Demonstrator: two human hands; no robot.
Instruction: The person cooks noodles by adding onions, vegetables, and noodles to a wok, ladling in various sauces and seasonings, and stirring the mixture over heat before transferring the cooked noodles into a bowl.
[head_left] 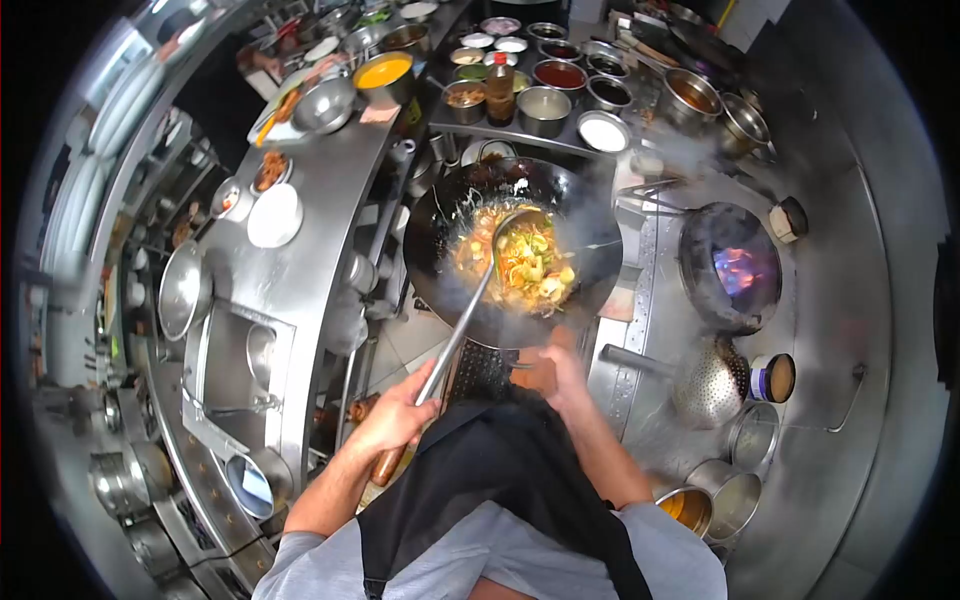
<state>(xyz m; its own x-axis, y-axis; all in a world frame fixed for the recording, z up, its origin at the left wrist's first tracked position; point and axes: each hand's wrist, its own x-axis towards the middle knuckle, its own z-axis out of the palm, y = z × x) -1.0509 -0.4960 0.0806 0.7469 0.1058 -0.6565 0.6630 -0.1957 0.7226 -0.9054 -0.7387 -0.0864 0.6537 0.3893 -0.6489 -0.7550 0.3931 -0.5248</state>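
My left hand (400,410) is wrapped round the long handle of a ladle (464,325), just above its wooden end. The ladle slants up into a large dark wok (432,250), its bowl resting among steaming noodles and vegetables (530,262). The wok is in front of my body, lifted off the burner. At its near rim, my right hand (567,378) is closed on an orange-brown cloth (538,372) held against the wok's loop handle. The fingers of that hand are partly hidden by the cloth and smoke.
A burner with live flame (738,270) is at the right, with a perforated strainer (708,385) nearby. Sauce pots and a red-capped bottle (500,90) line the back shelf. A steel counter (310,220) on the left carries a white plate (275,215) and bowls.
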